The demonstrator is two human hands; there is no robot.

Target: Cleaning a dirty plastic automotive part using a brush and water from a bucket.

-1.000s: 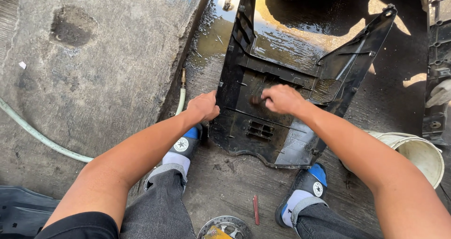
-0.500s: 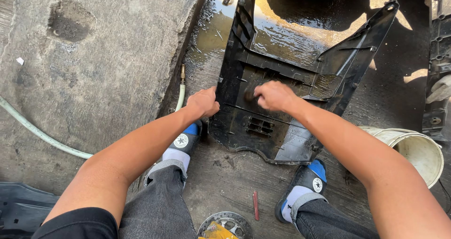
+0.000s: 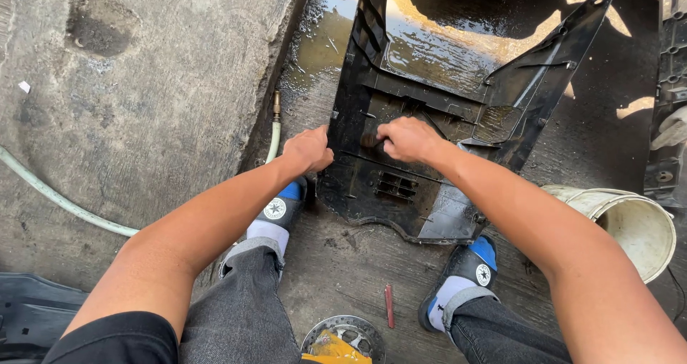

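A large black plastic body panel [image 3: 458,114] lies wet on the muddy ground in front of me, forked at its far end with a small vent grille near my feet. My left hand [image 3: 309,149] grips the panel's left edge. My right hand [image 3: 406,138] is closed into a fist at the panel's middle, pressing something small and dark that I cannot make out against the plastic.
A pale green hose [image 3: 64,201] with a brass nozzle runs along the concrete slab [image 3: 136,85] on the left. A dirty white bucket [image 3: 630,221] lies tipped at right. A puddle [image 3: 444,42], a red stick [image 3: 389,305], a brake disc [image 3: 343,339] and another black panel [image 3: 669,85] are around.
My right hand has shifted slightly left across the panel's middle while the left hand keeps its hold on the edge. The camera has drifted a little.
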